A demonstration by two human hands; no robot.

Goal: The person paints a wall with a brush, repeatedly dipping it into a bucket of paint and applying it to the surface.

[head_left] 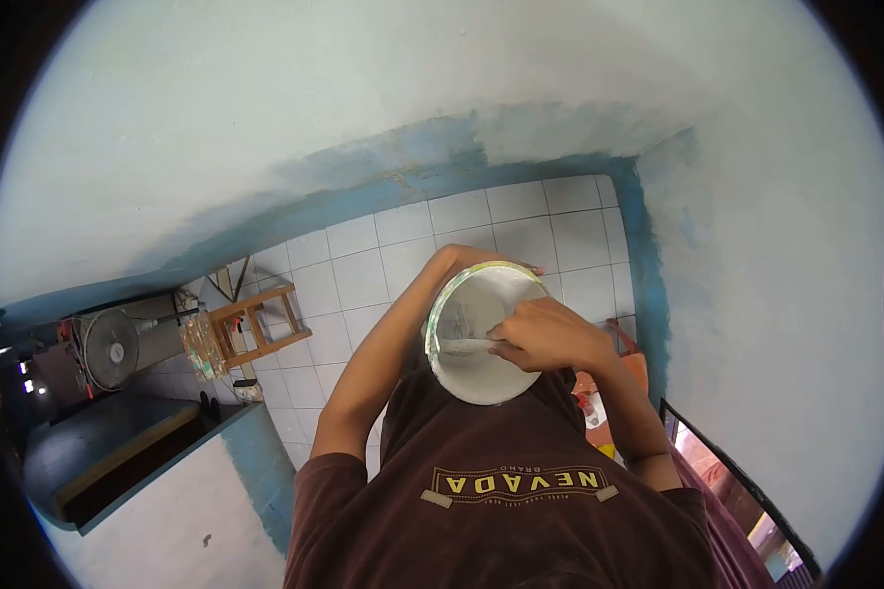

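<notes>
A white paint bucket (491, 388) with a green and yellow printed side is held against the front of the brown shirt. Its inside is coated with white paint, with a greyish patch at the bottom. My left hand (476, 257) wraps around the far side of the bucket and grips it; part of the fingers is hidden behind the rim. Over the bucket's mouth, my right hand (540, 334) is closed on a pale, flat stick-like tool (465, 347) that reaches across the inside. Its exact kind is unclear.
Ahead stands a wall (393, 88) with white over a blue lower band. A wooden stool (260, 326) and a fan (111, 348) are at the left, near a low partition (236, 481). An orange-red object (631, 388) lies on the tiled floor (349, 275) at the right.
</notes>
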